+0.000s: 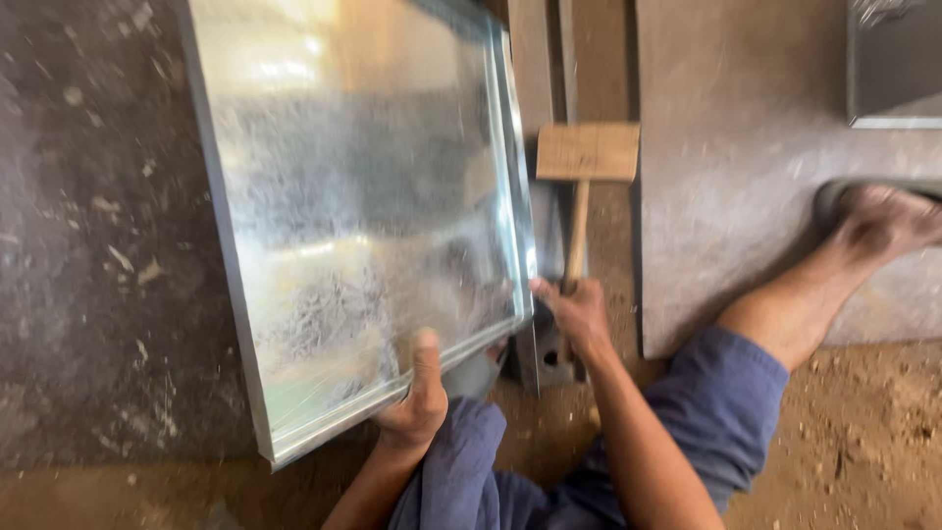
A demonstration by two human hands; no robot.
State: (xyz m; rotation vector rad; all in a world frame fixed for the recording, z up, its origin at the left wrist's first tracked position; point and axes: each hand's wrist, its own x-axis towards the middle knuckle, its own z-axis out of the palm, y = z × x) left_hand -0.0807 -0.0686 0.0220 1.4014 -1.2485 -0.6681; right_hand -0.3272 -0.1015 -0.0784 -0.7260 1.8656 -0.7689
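A large shiny galvanized metal sheet with folded edges lies tilted on the floor in front of me. My left hand grips its near edge, thumb on top of the sheet. My right hand is closed around the handle of a wooden mallet, whose block head points away from me beside the sheet's right edge. A narrow metal bar lies under that right edge, just below my right hand.
Dark stained concrete floor spreads on the left. A flat grey slab lies on the right, another metal sheet at the top right corner. My legs in blue trousers and bare foot stretch right over sandy ground.
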